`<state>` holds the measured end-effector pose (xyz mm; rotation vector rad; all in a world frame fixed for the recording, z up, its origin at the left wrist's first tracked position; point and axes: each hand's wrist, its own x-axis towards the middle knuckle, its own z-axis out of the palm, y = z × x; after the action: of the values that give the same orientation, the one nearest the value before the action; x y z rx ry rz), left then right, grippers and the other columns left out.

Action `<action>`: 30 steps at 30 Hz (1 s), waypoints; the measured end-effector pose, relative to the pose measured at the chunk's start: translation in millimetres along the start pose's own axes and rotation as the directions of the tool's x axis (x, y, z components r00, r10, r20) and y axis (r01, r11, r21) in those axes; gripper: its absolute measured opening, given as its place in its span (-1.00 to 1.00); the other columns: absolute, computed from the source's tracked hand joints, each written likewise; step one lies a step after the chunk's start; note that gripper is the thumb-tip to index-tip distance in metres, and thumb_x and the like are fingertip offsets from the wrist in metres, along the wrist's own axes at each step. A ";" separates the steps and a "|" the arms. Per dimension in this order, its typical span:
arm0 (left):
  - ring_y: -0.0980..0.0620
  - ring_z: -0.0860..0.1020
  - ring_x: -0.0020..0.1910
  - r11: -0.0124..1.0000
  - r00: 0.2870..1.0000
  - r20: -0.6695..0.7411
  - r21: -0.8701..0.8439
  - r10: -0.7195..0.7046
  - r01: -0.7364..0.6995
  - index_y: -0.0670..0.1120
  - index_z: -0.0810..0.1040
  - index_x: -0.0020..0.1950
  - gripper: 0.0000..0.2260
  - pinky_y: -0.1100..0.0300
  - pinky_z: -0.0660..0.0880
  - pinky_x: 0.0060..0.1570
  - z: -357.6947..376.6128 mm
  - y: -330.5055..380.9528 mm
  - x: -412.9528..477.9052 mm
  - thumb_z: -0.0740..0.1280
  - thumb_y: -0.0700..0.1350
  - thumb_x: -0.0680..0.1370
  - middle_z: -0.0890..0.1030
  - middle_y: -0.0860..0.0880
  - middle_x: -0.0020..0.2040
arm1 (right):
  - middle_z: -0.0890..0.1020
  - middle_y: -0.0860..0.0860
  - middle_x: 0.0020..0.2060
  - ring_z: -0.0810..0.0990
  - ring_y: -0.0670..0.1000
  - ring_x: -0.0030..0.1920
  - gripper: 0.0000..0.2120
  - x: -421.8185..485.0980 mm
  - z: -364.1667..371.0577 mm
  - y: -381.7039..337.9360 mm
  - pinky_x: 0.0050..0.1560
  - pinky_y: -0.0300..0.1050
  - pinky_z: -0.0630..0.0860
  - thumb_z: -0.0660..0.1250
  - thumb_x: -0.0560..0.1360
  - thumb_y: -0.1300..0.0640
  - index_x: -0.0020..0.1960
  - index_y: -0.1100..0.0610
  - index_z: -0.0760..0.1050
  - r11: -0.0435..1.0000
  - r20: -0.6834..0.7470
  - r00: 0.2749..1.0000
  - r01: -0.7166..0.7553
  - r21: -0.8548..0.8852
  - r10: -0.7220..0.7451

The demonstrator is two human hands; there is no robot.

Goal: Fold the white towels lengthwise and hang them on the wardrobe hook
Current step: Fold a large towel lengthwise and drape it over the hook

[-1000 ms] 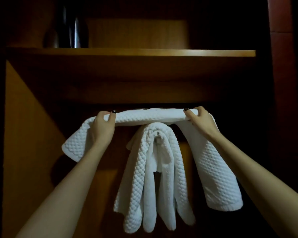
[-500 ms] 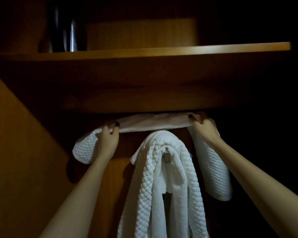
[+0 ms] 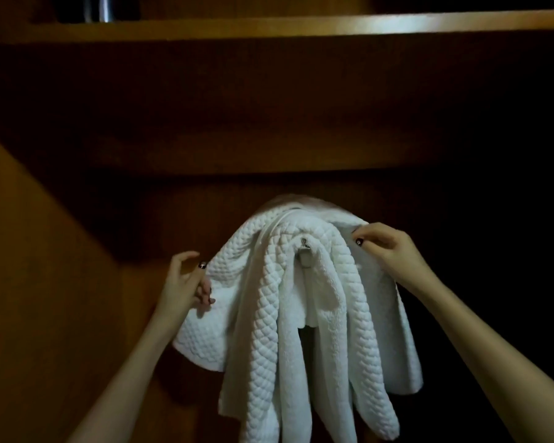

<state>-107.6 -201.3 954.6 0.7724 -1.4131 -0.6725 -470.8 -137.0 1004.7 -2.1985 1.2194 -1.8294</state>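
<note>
A quilted white towel [image 3: 269, 314] hangs folded over the metal wardrobe hook [image 3: 304, 251], whose tip pokes out between its folds. A second white towel [image 3: 202, 340] is draped over the same hook, behind and around the first. Its ends fall on the left and on the right. My left hand [image 3: 186, 282] holds this second towel's left part, thumb on the cloth and lower fingers curled at its edge. My right hand [image 3: 384, 247] pinches its right part just beside the top of the hook.
A wooden shelf [image 3: 301, 25] runs across above the hook, with a dark shiny object [image 3: 103, 8] standing on it at the left. The wardrobe's wooden side panel [image 3: 45, 282] rises on the left. The space to the right is dark.
The second towel, held stretched level above the hook, has come down onto it. Both hands dropped lower and closer to the hook, and the view moved in.
</note>
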 end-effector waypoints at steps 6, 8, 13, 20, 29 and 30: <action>0.27 0.43 0.06 0.854 0.905 0.120 0.300 0.408 -0.425 0.17 0.55 0.00 -0.65 0.56 0.36 0.00 37.1 35.9 -2.3 0.34 -0.32 0.51 0.37 0.02 0.12 | 0.26 -0.14 0.36 0.23 -0.06 0.40 -0.64 -13.2 19.3 17.1 0.33 -0.14 0.27 0.42 0.50 0.17 0.10 -0.29 0.56 0.949 0.039 0.999 0.045 -0.311 -0.034; 0.28 0.38 0.15 0.828 0.893 0.214 0.337 0.396 -0.448 0.23 0.53 0.00 -0.69 0.61 0.31 0.02 48.0 43.0 4.2 0.33 -0.24 0.55 0.33 0.08 0.22 | 0.40 -0.12 0.25 0.43 -0.03 0.27 -0.58 -9.7 18.2 20.9 0.18 -0.19 0.42 0.37 0.53 0.14 0.26 -0.29 0.47 0.946 0.073 0.997 -0.015 -0.323 0.041; -0.08 0.47 0.14 0.627 0.868 0.273 0.606 0.415 -0.490 0.15 0.55 0.25 -0.70 0.19 0.35 0.05 54.9 52.9 41.3 0.25 -0.14 0.58 0.46 -0.05 0.09 | 0.53 -0.05 0.19 0.52 -0.03 0.16 -0.48 3.9 14.0 20.2 0.14 -0.04 0.52 0.31 0.50 0.34 0.38 -0.07 0.47 0.926 0.005 0.999 0.034 -0.377 -0.035; -0.16 0.60 -0.05 0.632 0.855 0.141 0.616 0.498 -0.470 0.10 0.60 0.22 -0.66 0.02 0.54 -0.04 41.3 50.8 73.9 0.26 -0.19 0.52 0.65 -0.19 -0.03 | 0.62 0.05 0.16 0.59 0.04 -0.07 -0.41 52.8 11.6 -7.7 -0.14 -0.03 0.53 0.24 0.47 0.40 0.39 -0.08 0.45 0.822 0.056 0.983 0.175 -0.542 -0.172; 0.11 0.47 0.12 0.624 0.807 0.282 0.520 0.519 -0.583 0.26 0.31 0.41 -0.57 0.19 0.43 0.03 28.5 -37.0 20.3 0.28 -0.05 0.58 0.37 0.10 0.29 | 0.52 -0.33 0.23 0.43 -0.32 0.28 -0.41 19.2 20.4 -2.0 0.22 -0.45 0.36 0.36 0.51 0.30 0.31 -0.31 0.42 0.983 0.128 0.989 0.096 -0.155 -0.076; 0.14 0.44 0.14 0.657 0.830 0.273 0.513 0.486 -0.553 0.32 0.24 0.43 -0.55 0.20 0.40 0.05 30.0 -42.4 15.0 0.26 0.01 0.59 0.34 0.12 0.32 | 0.46 -0.34 0.29 0.38 -0.34 0.33 -0.41 15.1 19.8 0.7 0.26 -0.46 0.33 0.37 0.51 0.28 0.37 -0.28 0.38 0.991 0.112 0.992 0.065 -0.120 -0.052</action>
<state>-135.0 -240.7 929.6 0.7323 -1.8716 0.1970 -454.5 -154.8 1010.7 -2.3890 1.2929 -1.6702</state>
